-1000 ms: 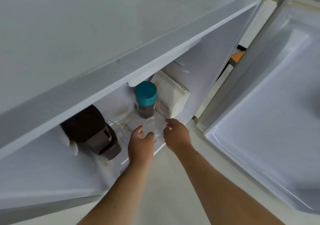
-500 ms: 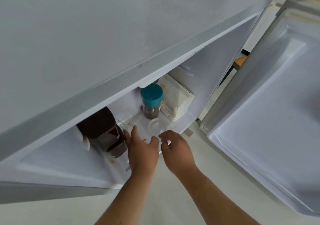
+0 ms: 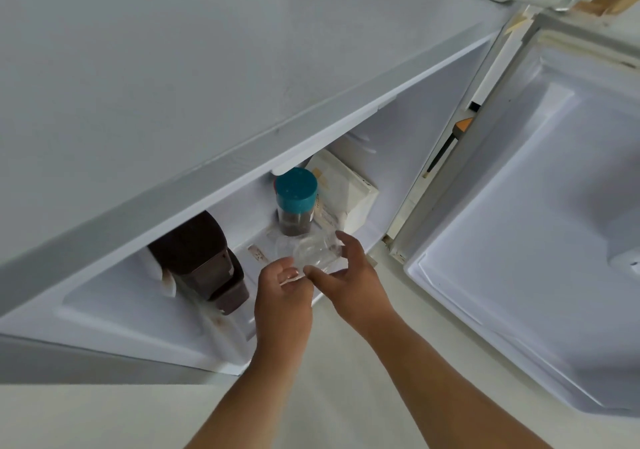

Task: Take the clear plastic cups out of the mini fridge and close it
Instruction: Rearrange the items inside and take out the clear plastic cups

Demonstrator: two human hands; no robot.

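The white mini fridge (image 3: 207, 68) stands open, its door (image 3: 519, 241) swung out to the right. Clear plastic cups (image 3: 313, 251) lie tilted on their side at the front edge of the fridge floor, partly out of the compartment. My right hand (image 3: 349, 275) wraps them from the right, thumb below and fingers over the top. My left hand (image 3: 284, 296) holds their near rim from the left with its fingertips. How many cups are nested together is hard to tell.
Inside the fridge, a jar with a teal lid (image 3: 296, 192) stands just behind the cups, a white carton (image 3: 346, 189) to its right. A dark brown bottle (image 3: 204, 258) lies at the left. Pale floor (image 3: 329, 396) spreads below my arms.
Both hands have drawn back toward me, bringing the clear cups from deeper on the fridge floor to its front edge. The view has shifted back and up.
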